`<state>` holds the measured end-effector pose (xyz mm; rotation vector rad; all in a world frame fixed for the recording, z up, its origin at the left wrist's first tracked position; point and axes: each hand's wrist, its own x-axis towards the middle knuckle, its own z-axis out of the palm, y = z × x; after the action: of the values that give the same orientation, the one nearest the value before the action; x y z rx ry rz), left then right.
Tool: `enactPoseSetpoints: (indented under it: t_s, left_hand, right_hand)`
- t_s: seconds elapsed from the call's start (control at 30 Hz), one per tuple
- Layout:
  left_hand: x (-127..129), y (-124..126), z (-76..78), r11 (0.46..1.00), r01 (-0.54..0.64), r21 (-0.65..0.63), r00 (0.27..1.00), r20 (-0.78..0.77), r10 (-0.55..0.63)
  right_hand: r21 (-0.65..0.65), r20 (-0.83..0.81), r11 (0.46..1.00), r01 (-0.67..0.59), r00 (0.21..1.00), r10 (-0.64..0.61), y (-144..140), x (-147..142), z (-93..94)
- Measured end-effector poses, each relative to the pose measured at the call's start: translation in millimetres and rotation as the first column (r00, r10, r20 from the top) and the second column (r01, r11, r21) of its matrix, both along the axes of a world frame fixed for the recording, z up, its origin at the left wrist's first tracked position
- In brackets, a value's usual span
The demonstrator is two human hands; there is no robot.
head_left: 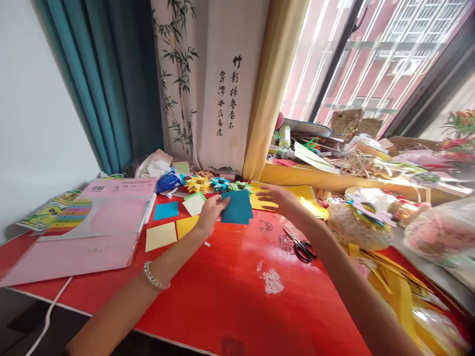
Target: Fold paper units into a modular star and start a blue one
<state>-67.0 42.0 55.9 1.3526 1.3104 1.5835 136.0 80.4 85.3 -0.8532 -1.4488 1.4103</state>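
Observation:
My left hand [210, 213], a bead bracelet on its wrist, pinches the left edge of a stack of teal paper squares [237, 207] just above the red table [230, 296]. My right hand [277, 196] hovers to the right of the teal stack with fingers spread, over a yellow sheet [297, 194], holding nothing. Loose paper squares lie to the left: a blue one [166, 210], a pale green one [194, 203], a pale yellow one [161, 236] and a yellow one [186, 225]. Folded paper stars [217, 184] sit at the back of the table.
Black-handled scissors [302, 247] lie right of centre. Pink paper packs [92, 232] cover the left side. Craft clutter, yellow strips [401, 291] and plastic bags fill the right. Curtains and a cluttered windowsill [334, 173] stand behind. A white cable [48, 316] hangs off the front left edge.

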Motion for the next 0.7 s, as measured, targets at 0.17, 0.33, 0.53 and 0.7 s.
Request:
enactPoseSetpoints:
  t_s: [0.17, 0.33, 0.53, 0.7]
  left_hand:
    - [43, -25, -54.9, 0.959, 0.209, -0.192, 0.978, 0.045, -0.204]
    - [47, -30, -68.4, 0.92, 0.262, -0.29, 0.963, 0.014, -0.269]
    - [48, -34, -58.2, 0.867, 0.39, -0.309, 0.92, 0.093, -0.381]
    - [46, -31, -55.6, 0.789, 0.483, -0.378, 0.875, 0.224, -0.429]
  right_hand:
    - [-0.367, 0.12, 0.915, -0.166, 0.967, 0.224, -43, 24, -62.3]
    - [-0.284, -0.002, 0.957, -0.059, 0.998, 0.061, -62, 25, -79.3]
    - [-0.155, 0.013, 0.987, 0.029, 1.0, -0.027, -56, 33, -90.5]
    - [-0.258, -0.123, 0.947, 0.194, 0.965, -0.231, -52, 39, -101.2]
